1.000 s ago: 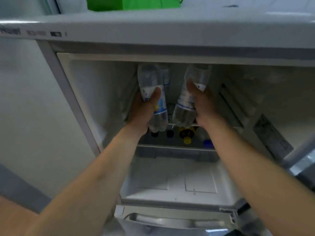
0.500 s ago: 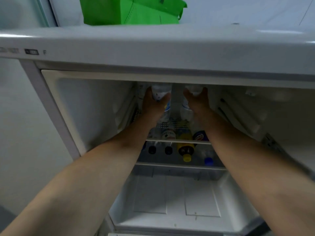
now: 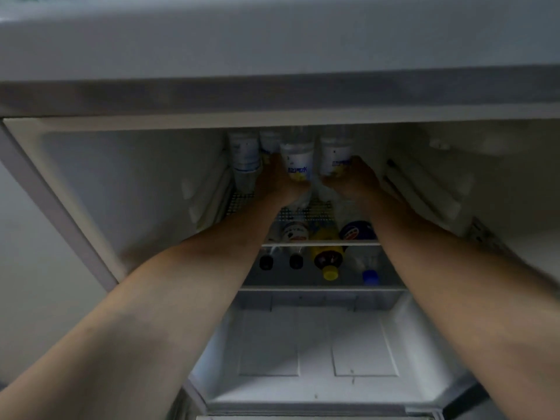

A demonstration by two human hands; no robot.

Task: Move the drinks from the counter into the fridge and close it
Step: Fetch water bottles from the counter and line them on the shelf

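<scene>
While both hands reach deep into the fridge (image 3: 91,183), each grips an upright water bottle on the wire shelf (image 3: 306,212). Left hand (image 3: 277,183) fingers wrap the left bottle (image 3: 297,160); right hand (image 3: 354,180) fingers wrap the right bottle (image 3: 335,156).

— Where are the hands?
— Deep in the open fridge (image 3: 127,189). The left hand (image 3: 277,184) grips a clear bottle (image 3: 297,160); the right hand (image 3: 353,180) grips the second bottle (image 3: 336,154) beside it.
— Anything nearby?
— Two more bottles (image 3: 245,153) stand left of the left hand. Below both wrists, a yellow-capped bottle (image 3: 328,259) lies under the wire shelf (image 3: 306,212).
</scene>
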